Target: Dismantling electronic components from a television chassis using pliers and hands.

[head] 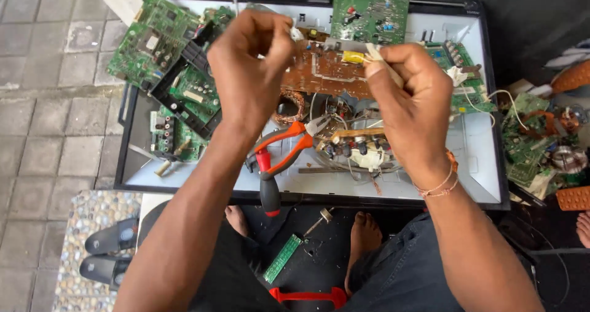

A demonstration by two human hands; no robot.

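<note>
On the white panel tray (473, 146), one brown board (326, 72), two hands' fingers — left hand (249, 72), right hand (412, 103) — pinching its white connectors (376, 52).

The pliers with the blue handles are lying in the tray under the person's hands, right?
Not quite: the head view shows the metal pliers have orange-red and grey handles, not blue. They do lie in the shallow white tray with the black frame, below the left hand and right hand.

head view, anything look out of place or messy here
Yes. Loose green circuit boards lie heaped at angles in the shallow black-framed tray, and a narrow green board strip lies outside it on the dark floor between the person's bare feet.
</note>
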